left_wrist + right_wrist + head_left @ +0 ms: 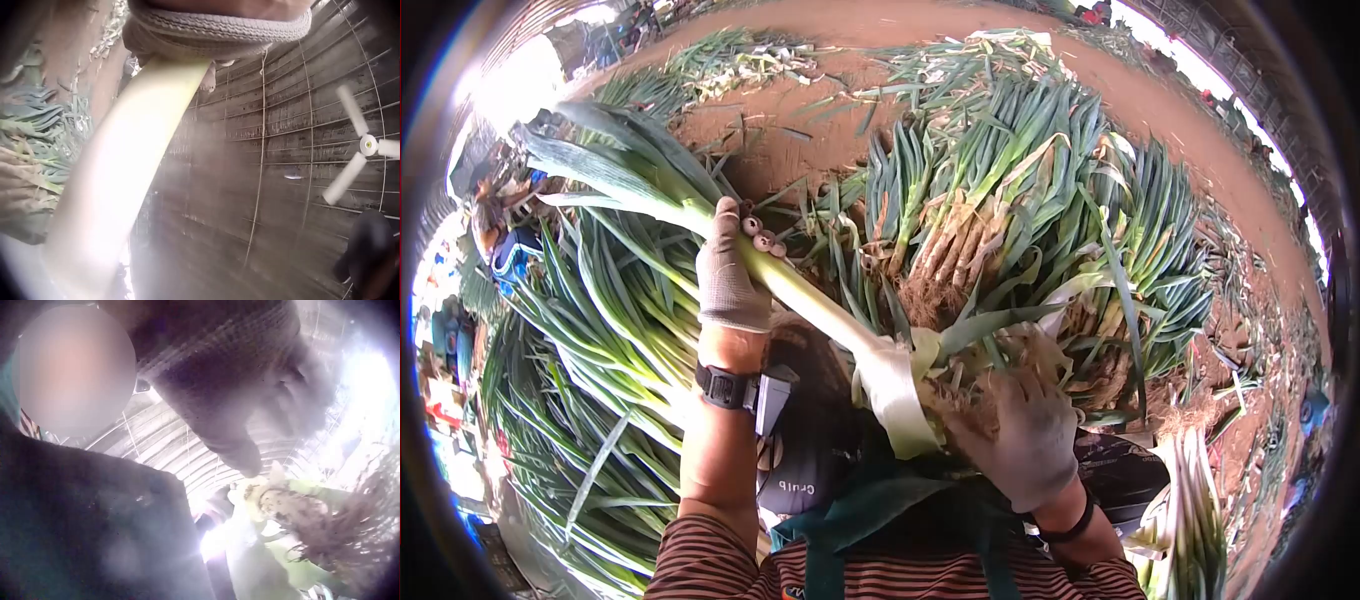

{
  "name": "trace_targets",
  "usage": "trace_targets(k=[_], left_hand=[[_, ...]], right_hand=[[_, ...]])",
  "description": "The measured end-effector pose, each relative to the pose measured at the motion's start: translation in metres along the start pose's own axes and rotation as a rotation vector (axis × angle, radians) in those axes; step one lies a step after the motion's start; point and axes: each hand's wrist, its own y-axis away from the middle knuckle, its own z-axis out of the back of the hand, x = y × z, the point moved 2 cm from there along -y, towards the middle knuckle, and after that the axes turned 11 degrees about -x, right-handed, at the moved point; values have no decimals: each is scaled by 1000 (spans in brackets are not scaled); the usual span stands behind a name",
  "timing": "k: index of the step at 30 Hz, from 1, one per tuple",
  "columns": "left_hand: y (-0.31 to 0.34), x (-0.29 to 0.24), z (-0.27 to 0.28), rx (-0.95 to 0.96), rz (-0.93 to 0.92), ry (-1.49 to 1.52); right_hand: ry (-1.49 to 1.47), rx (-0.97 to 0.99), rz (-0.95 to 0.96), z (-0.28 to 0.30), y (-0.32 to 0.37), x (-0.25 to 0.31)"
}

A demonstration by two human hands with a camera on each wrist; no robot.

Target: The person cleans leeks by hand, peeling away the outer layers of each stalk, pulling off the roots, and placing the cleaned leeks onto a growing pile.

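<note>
My left hand, in a pale knit glove, grips a thick leek around its stalk. Green leaves fan out to the upper left, while the white shaft slopes down toward my lap. In the left wrist view the same pale shaft runs below the glove cuff. A loosened outer leaf hangs folded back near the root end. My gloved right hand, blurred in the head view, is beside that end. The right wrist view shows its thumb and fingers apart, with the shaggy roots just below.
A large heap of leeks lies at my left. Leeks with brown roots are piled ahead on the dirt floor, with more to the right. Several cleaned white stalks lie at lower right. Leaf scraps litter the far ground.
</note>
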Motion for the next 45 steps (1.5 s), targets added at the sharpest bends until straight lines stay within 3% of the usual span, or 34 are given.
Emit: trace_targets(k=[3, 6, 10, 12, 16, 22, 24, 26, 28, 31, 33, 35, 37, 39, 41, 42, 43, 45], left_hand=[[2, 13, 8, -75, 7, 25], [8, 31, 17, -162, 34, 66], [7, 37, 30, -213, 119, 49], [1, 35, 39, -218, 124, 0], [-17, 31, 52, -250, 116, -10], [-34, 24, 73, -310, 211, 45], [-50, 25, 87, -296, 200, 61], [-64, 23, 99, -293, 183, 57], [-69, 19, 105, -273, 175, 54], [-57, 15, 94, -87, 197, 120], [-47, 24, 78, 62, 184, 171], [-31, 29, 60, 167, 246, 298], [-19, 39, 47, 313, 230, 341], [-11, 49, 37, 405, 267, 422], [0, 55, 24, 497, 289, 556], [3, 56, 24, 389, 260, 507], [5, 56, 26, 281, 231, 459], [-4, 55, 32, 384, 314, 512]], right_hand=[[-298, -230, 209, -8, -30, 32], [51, -51, 289, -61, -37, 42], [153, 212, 402, -89, -30, 26], [32, 316, 458, -87, -29, 18], [-427, 263, 453, -69, -18, 9], [-441, 418, 472, -7, 28, -24], [-418, 517, 403, 19, 48, -40], [-354, 483, 210, 58, 62, -45], [-241, 658, -71, 98, 85, -70], [-1, 837, -375, 108, 63, -85], [33, 640, 50, 93, 35, -77], [-332, 478, 279, 72, -4, -69], [-530, 287, 305, 44, -41, -49], [-860, 236, 198, -7, -66, -27], [-1189, 437, 122, -65, -70, -9], [-1285, 556, 79, -86, -70, -1], [-1286, 703, 23, -94, -63, 3], [-1153, 946, -79, -93, -45, 2]])
